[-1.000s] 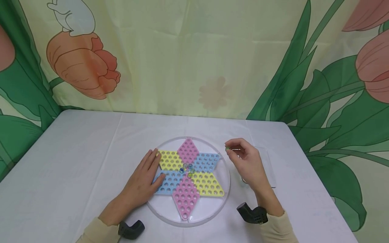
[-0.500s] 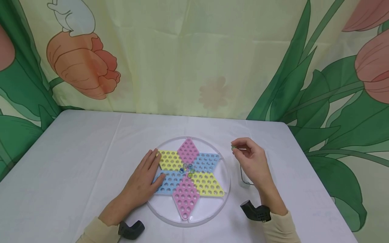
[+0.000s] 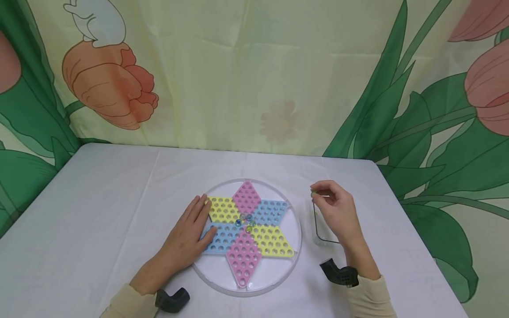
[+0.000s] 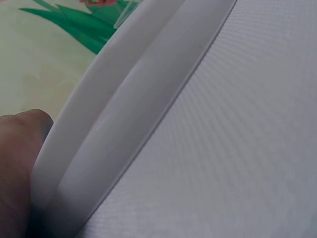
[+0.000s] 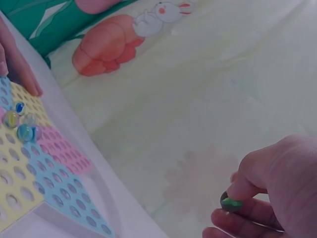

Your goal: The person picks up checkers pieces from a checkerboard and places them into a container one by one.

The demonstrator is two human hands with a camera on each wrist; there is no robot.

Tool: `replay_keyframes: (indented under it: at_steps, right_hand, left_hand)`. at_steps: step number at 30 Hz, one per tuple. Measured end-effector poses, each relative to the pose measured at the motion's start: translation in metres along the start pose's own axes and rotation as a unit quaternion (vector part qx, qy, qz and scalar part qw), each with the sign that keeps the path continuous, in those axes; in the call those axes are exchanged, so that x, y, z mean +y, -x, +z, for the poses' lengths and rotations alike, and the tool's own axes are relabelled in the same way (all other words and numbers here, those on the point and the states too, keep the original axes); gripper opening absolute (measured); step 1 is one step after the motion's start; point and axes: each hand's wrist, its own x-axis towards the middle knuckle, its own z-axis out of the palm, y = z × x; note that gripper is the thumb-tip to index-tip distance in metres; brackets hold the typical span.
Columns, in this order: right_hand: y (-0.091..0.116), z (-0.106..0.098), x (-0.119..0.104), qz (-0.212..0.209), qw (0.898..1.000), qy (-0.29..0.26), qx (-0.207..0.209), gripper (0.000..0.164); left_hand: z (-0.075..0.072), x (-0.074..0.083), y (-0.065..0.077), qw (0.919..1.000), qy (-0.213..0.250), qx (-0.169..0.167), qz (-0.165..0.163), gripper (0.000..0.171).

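Observation:
In the head view, a round Chinese checkers board [image 3: 274,276] with a pink, yellow and blue star lies on the table. Several glass marbles [image 3: 248,229] sit in holes around its middle. My left hand [image 3: 180,238] rests on the board's left side with straight fingers over the yellow and blue points. My right hand [image 3: 338,212] pinches a green marble [image 5: 231,203] between thumb and fingertips, above a clear box [image 3: 321,241] right of the board. The hand covers much of that box. In the left wrist view, the board's rim [image 4: 119,119] runs past the hand.
A white cloth covers the table [image 3: 99,198], whose back edge meets a printed curtain [image 3: 222,79] with leaves, tulips and a rabbit. Black wrist cameras [image 3: 339,274] sit on both wrists.
My right hand has moved rightward, away from the board to over the clear box, with the green marble still pinched. The left hand and the marbles on the board have stayed put.

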Motion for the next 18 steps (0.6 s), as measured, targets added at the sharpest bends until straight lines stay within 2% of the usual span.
replay_keyframes:
  at_steps: [18]
  right_hand:
    - [-0.004, -0.001, 0.018, 0.044, 0.998, 0.033, -0.007, 0.019]
  left_hand:
    - [-0.001, 0.000, 0.000, 1.0000, 0.007, 0.003, 0.002, 0.071]
